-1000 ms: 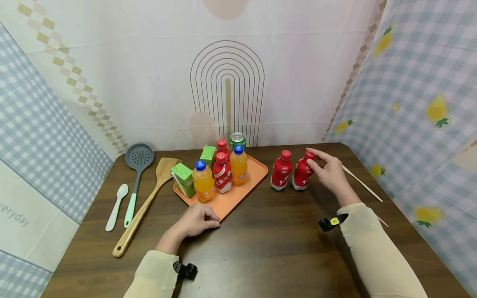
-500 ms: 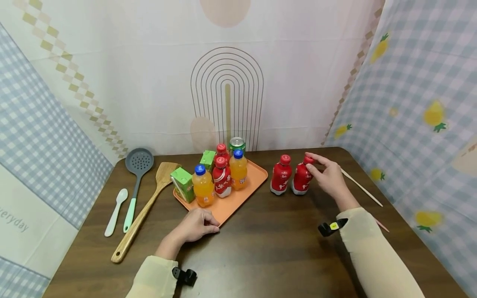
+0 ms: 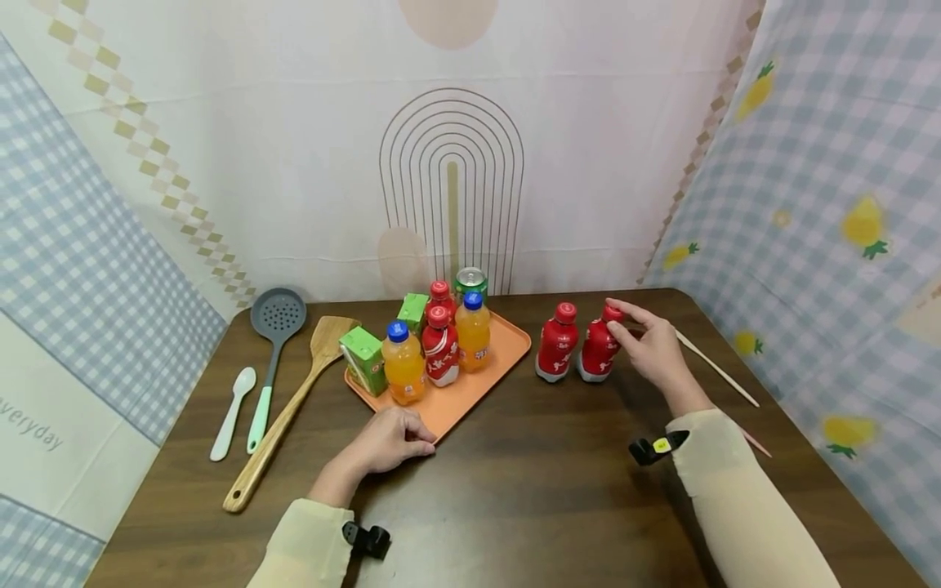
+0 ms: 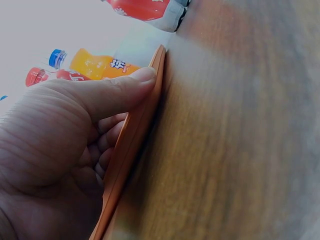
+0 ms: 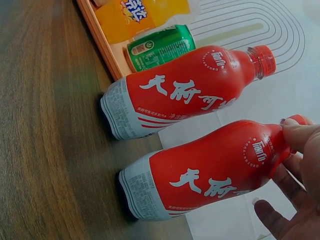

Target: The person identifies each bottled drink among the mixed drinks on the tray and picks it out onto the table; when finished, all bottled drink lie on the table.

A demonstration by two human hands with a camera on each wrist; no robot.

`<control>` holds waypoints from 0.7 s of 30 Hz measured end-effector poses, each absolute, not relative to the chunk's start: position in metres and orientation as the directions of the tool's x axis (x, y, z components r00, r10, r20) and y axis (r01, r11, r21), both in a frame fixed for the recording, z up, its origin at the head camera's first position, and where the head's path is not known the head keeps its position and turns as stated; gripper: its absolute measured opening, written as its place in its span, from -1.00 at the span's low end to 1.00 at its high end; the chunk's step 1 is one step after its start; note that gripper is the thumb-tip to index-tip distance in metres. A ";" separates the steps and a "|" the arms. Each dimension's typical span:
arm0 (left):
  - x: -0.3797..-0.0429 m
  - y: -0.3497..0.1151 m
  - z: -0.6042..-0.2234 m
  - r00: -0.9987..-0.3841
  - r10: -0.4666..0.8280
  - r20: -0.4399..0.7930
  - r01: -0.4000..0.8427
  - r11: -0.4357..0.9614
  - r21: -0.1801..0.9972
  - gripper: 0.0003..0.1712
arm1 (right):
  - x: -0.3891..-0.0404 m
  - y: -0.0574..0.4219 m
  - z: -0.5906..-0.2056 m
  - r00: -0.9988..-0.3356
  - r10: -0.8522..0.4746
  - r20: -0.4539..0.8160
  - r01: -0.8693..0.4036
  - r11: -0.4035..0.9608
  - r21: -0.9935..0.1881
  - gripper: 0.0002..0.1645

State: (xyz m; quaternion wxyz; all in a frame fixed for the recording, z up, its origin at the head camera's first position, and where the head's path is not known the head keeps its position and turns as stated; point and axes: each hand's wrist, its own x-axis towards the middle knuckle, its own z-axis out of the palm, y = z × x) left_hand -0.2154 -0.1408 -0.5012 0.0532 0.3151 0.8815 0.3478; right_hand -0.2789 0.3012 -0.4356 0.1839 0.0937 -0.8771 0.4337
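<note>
My left hand [image 3: 388, 441] grips the near corner of an orange tray [image 3: 481, 384]; in the left wrist view its thumb [image 4: 135, 85] lies along the rim, fingers curled behind it. The tray bears two orange soda bottles [image 3: 403, 369] with blue caps, two red cola bottles [image 3: 441, 351], two green drink cartons [image 3: 363, 359] and a green can [image 3: 471, 282]. To the right, my right hand [image 3: 654, 351] pinches the cap and neck of an upright red cola bottle [image 3: 599, 353] standing on the table. Just left of it stands a matching bottle [image 3: 556, 347], which the hand does not touch.
On the left of the wooden table [image 3: 500, 498] lie a white spoon [image 3: 234, 412], a grey skimmer [image 3: 278, 314] with a mint handle, and a wooden spatula [image 3: 287, 416]. A pale stick [image 3: 716, 367] lies beyond my right wrist. Cloth walls [image 3: 316, 163] enclose the back and sides.
</note>
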 end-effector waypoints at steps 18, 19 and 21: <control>-0.213 -0.140 -0.503 -0.800 0.590 0.111 0.508 0.567 0.649 -0.93 | -0.268 0.272 -0.409 -0.722 0.070 0.688 -0.488 0.654 -0.578 -0.50; -0.213 -0.140 -0.502 -0.799 0.590 0.111 0.509 0.567 0.647 -0.93 | -0.266 0.267 -0.404 -0.704 0.067 0.707 -0.514 0.639 -0.572 -0.51; -0.214 -0.140 -0.500 -0.800 0.590 0.111 0.508 0.567 0.648 -0.94 | -0.259 0.251 -0.391 -0.680 0.053 0.731 -0.554 0.615 -0.561 -0.53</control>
